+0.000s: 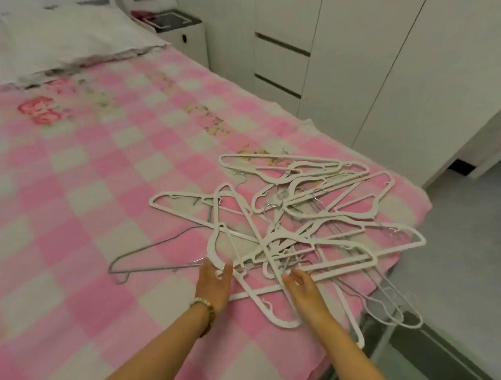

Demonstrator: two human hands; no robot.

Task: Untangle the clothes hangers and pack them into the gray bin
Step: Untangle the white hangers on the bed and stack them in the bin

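Observation:
A tangled heap of white plastic hangers [294,218] lies on the pink checked bedspread near the bed's right edge. A grey wire hanger [153,251] sticks out of the heap to the left. My left hand [214,283], with a bead bracelet at the wrist, reaches the near edge of the heap with fingers spread and relaxed, touching a white hanger. My right hand [303,288] hovers over the heap's near side, fingers loosely extended and holding nothing. Some hangers droop over the bed's edge at the right. Below them stands the grey bin [409,343], partly hidden by the bed.
The bed [85,166] fills the left and middle, with a white pillow [63,37] at the far end. A white nightstand [179,32] stands behind it. White wardrobe doors and drawers [351,64] line the right wall above a grey floor [472,245].

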